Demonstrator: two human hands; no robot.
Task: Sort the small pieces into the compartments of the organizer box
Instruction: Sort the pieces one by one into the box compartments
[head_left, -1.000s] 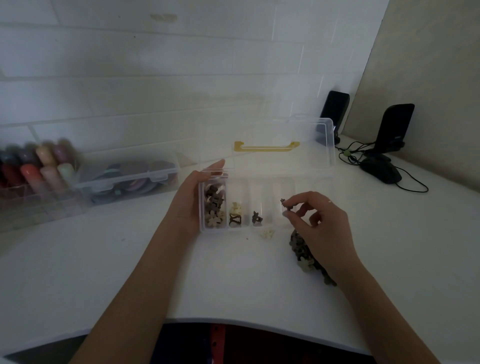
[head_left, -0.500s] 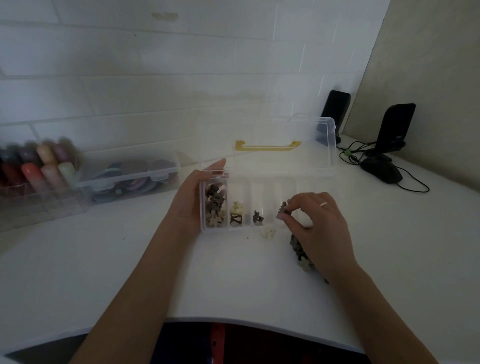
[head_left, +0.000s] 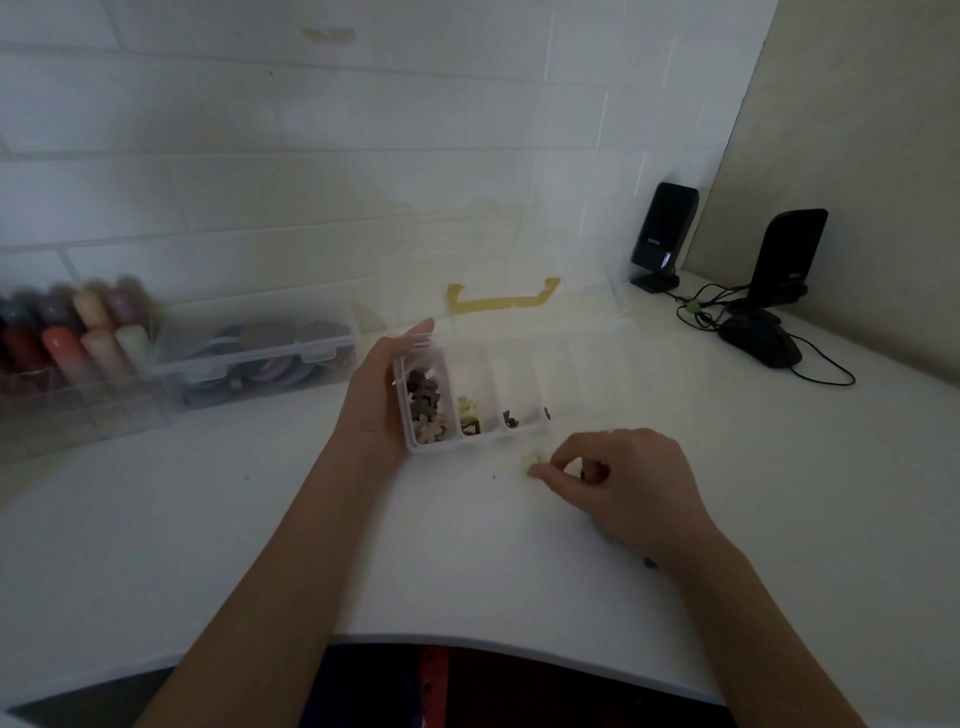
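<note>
Organizer box (head_left: 519, 358): a clear plastic box is placed on the white table (head_left: 208, 519); its lid with the yellow handle (head_left: 501, 301) is opened toward the wall.
Compartments: in the leftmost one many dark and cream flower-shaped pieces (head_left: 426, 410) are seen; in the next one some cream and dark pieces (head_left: 469, 414); in the third one a single dark piece (head_left: 510, 419); at the front of the fourth a dark bit is only partly seen.
Left hand (head_left: 382, 392): it is laid against the left end of the organizer box, the thumb along the back corner; the box is clasped by it.
Right hand (head_left: 621, 480): it is lowered on the table just in front of the organizer box, with fingertips (head_left: 540, 472) curled together beside a cream piece (head_left: 534, 459); whether the piece is already pinched cannot be told.
Left of the organizer box: a closed clear case with round items (head_left: 260, 358) and a rack of coloured bottles (head_left: 72, 332), blurred.
Right of the organizer box, at the back: two black speakers (head_left: 662, 234) and a black mouse (head_left: 761, 343) with cables.
</note>
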